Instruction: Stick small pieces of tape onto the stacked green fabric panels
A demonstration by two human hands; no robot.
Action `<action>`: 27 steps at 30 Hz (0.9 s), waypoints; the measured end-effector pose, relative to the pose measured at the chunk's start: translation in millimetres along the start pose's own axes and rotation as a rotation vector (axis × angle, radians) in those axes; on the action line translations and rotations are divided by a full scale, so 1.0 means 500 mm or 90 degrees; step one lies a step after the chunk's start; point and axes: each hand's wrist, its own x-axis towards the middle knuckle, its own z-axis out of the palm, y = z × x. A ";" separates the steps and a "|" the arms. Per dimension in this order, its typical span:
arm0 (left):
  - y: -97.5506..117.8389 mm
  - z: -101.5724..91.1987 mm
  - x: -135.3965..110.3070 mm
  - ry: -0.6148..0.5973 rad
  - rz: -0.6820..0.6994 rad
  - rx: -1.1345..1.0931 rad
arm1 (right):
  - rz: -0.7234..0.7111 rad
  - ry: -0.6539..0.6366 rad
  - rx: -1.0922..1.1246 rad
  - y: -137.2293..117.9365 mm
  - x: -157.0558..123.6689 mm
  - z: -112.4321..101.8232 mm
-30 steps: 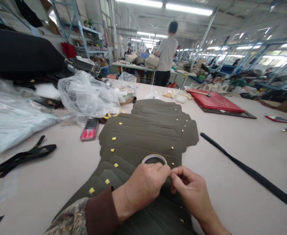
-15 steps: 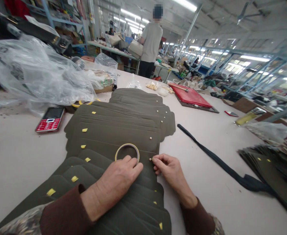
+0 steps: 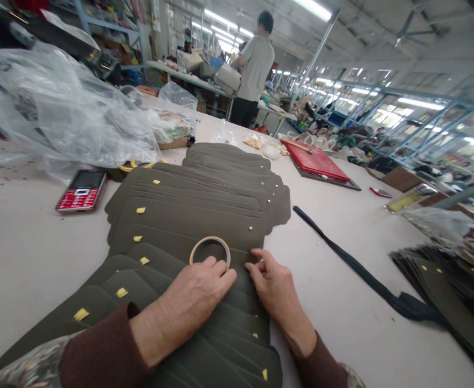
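Note:
My left hand (image 3: 199,291) rests on overlapping dark olive fabric panels (image 3: 204,196), its fingers closed on a roll of yellow tape (image 3: 209,238) standing on edge. At the right edge of a panel is my right hand (image 3: 272,280). Its thumb and index fingertips touch down there with a gap between them, and I see nothing held. Small metal studs (image 3: 250,228) show along the right side of the panels farther up. Yellow tape bits (image 3: 140,210) mark their left side. Any stud under my right fingertips is hidden.
On the left are a red keypad phone (image 3: 81,191) and crumpled clear plastic (image 3: 67,113). A dark strap (image 3: 334,250) lies to the right, near more stacked panels (image 3: 426,280). Farther back are a red board (image 3: 315,159), a bag of gold-coloured parts (image 3: 253,141) and a standing person (image 3: 255,64).
My right thumb and index finger have parted from their pinch at the stud, which is now out of sight. The left hand stays on the tape roll. The view has shifted slightly.

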 end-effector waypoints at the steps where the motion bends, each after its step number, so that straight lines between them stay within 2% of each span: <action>1: 0.000 0.000 -0.001 0.006 -0.001 -0.001 | 0.022 0.005 0.017 0.002 -0.003 -0.004; 4: -0.001 -0.001 -0.003 0.028 0.000 -0.005 | 0.057 -0.015 0.066 0.009 -0.017 -0.015; 6: -0.001 0.000 -0.003 0.038 0.007 -0.008 | 0.021 -0.025 0.060 0.011 -0.026 -0.017; 10: -0.002 0.007 -0.003 0.045 0.011 -0.004 | -0.081 0.032 -0.008 0.011 -0.029 -0.002; 13: -0.002 0.010 -0.002 0.049 0.013 0.003 | -0.116 0.059 -0.046 0.009 -0.018 0.013; 16: -0.001 0.005 -0.003 0.052 0.020 0.017 | -0.108 0.050 -0.064 0.004 -0.009 0.014; 18: -0.004 -0.003 -0.004 0.062 0.025 0.026 | -0.088 0.012 -0.069 -0.002 -0.009 0.007; 20: -0.010 -0.009 -0.007 0.100 0.037 0.022 | -0.073 -0.043 -0.069 -0.008 -0.013 -0.004; 23: -0.022 -0.010 -0.012 0.202 0.069 -0.025 | -0.051 -0.107 -0.070 -0.014 -0.019 -0.016; 27: -0.033 0.002 -0.015 0.316 0.103 -0.102 | -0.039 -0.112 -0.067 -0.019 -0.017 -0.017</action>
